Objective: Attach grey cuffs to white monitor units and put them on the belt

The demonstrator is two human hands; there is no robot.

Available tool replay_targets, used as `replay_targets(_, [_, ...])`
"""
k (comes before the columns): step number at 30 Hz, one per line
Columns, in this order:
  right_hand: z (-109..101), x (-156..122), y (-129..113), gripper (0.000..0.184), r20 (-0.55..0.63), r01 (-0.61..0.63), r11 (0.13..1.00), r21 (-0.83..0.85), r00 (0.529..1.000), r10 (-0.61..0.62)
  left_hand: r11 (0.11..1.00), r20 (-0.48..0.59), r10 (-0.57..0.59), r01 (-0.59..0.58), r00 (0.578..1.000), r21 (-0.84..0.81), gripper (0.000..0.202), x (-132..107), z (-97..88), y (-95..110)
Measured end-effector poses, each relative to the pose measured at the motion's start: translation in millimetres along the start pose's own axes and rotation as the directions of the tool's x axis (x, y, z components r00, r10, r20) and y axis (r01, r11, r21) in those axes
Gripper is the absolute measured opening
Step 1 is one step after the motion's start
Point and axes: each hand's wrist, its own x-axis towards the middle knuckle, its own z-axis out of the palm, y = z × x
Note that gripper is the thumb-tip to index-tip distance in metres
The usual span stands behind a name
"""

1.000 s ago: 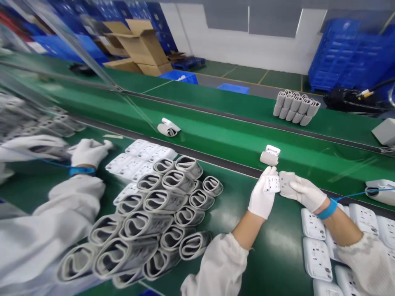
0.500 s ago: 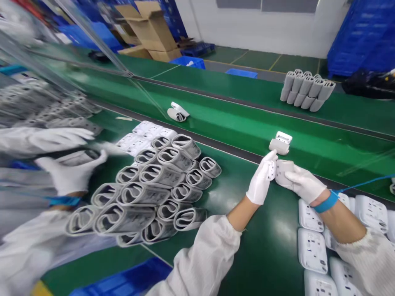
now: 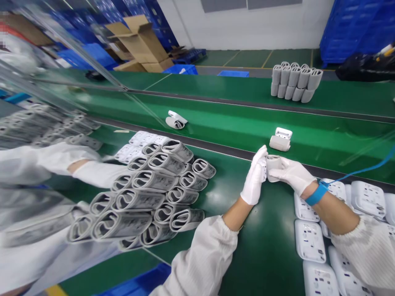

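My right hand [image 3: 293, 174] wraps rolled cuff [image 3: 273, 163]; left hand [image 3: 254, 181] pinches its end. Seems light, soft, springy; best gripped round outside.

Cuff pile [image 3: 145, 201] lies left of the left hand [image 3: 254, 181], flat units [image 3: 310, 240] right.

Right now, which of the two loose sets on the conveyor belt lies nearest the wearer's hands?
The set just beyond the right hand; the other set lies far left.
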Motion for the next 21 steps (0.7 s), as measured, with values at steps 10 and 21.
replay_targets(10, [8,-2,7,0.065,-0.11,0.122,0.962,-0.244,0.982,-0.153,0.999,-0.071,-0.05,0.051,0.996,0.011,0.067,-3,-6.0,-16])
replay_targets(21, [-14,2,9,0.061,0.07,0.411,0.471,-0.781,0.806,-0.587,0.935,-0.008,-0.251,0.24,0.968,-0.262,0.079,15,-6.9,-34])
